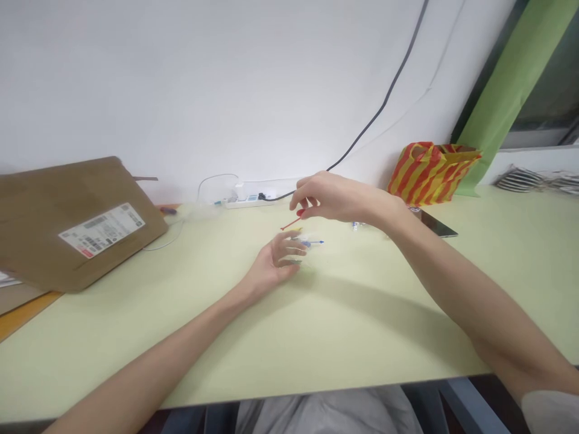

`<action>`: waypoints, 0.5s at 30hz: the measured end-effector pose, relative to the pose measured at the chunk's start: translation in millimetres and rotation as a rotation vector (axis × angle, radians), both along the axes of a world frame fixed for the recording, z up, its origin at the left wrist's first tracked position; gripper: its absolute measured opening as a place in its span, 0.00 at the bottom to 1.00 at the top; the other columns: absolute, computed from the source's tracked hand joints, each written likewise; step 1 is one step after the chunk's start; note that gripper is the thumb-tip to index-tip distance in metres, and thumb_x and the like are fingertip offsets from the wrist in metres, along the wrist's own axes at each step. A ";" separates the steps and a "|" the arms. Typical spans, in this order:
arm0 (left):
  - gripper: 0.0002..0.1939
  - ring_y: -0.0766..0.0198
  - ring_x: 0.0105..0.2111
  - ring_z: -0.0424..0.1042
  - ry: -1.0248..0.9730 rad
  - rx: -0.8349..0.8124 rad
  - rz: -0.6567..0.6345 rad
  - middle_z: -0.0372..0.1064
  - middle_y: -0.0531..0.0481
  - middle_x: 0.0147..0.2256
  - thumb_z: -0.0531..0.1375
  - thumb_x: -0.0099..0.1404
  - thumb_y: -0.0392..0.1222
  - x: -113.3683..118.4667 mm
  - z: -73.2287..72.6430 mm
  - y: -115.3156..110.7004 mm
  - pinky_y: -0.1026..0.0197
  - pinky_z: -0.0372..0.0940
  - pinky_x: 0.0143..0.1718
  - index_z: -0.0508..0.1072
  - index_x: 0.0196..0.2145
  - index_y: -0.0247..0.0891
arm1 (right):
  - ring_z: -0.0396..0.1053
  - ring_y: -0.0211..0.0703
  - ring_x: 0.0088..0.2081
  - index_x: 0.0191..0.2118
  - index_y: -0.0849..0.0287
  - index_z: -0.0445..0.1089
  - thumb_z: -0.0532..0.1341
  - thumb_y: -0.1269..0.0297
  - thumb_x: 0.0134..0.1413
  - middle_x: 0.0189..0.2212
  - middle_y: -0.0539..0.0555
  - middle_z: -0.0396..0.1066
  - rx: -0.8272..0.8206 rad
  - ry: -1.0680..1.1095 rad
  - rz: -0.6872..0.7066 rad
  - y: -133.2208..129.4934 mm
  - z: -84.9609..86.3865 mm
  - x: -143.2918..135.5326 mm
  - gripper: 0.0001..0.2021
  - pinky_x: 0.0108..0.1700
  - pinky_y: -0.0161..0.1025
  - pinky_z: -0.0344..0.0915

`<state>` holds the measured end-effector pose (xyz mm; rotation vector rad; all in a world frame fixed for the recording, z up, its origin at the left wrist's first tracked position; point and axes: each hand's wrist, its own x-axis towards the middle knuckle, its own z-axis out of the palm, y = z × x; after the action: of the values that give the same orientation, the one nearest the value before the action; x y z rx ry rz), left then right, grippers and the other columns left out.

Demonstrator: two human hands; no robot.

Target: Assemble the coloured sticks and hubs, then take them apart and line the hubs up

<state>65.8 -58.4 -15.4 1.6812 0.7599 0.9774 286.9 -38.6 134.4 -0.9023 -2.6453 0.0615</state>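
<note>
Near the middle of the pale green table [353, 337], my right hand [312, 198] pinches a small red stick [291, 223] with a rounded red end at the fingertips. Its thin end points down and left. Just below it, my left hand [283, 256] has its fingers curled around a small clear object whose shape is mostly hidden. A blue arrow-tipped piece [316, 242] sticks out to the right of the left fingers. Bits of yellow and green show beside those fingers too.
A brown cardboard package [72, 223] lies at the left. Along the wall sits a white power strip [253, 202] with a black cable [384, 102]. At the back right are a red-and-yellow striped bag [429, 175] and a dark flat device [436, 225].
</note>
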 end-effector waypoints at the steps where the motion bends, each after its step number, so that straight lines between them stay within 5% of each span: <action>1: 0.34 0.50 0.56 0.72 0.001 -0.001 -0.002 0.73 0.44 0.52 0.68 0.62 0.35 0.1 -0.2 0.2 0.48 0.69 0.54 0.66 0.63 0.50 | 0.70 0.41 0.37 0.46 0.59 0.79 0.64 0.70 0.62 0.42 0.57 0.77 -0.009 0.007 0.011 0.0 -0.6 -1.5 0.09 0.37 0.38 0.59; 8: 0.33 0.49 0.56 0.72 -0.018 -0.010 -0.009 0.74 0.44 0.52 0.69 0.63 0.38 4.0 1.6 -3.2 0.47 0.69 0.54 0.66 0.63 0.49 | 0.70 0.39 0.34 0.37 0.60 0.78 0.63 0.76 0.57 0.36 0.53 0.78 -0.139 0.083 0.152 5.6 -10.8 -13.6 0.07 0.34 0.36 0.59; 15: 0.30 0.46 0.61 0.69 0.066 0.007 0.071 0.74 0.41 0.55 0.67 0.67 0.50 5.4 10.8 -9.7 0.47 0.67 0.56 0.66 0.63 0.47 | 0.65 0.35 0.28 0.32 0.60 0.75 0.64 0.74 0.56 0.29 0.50 0.75 -0.246 0.106 0.145 5.6 -15.1 -16.4 0.04 0.30 0.35 0.55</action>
<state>71.2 -68.1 -4.6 1.7099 0.8657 0.9779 270.5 -33.0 119.4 -0.7545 -2.6369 0.4666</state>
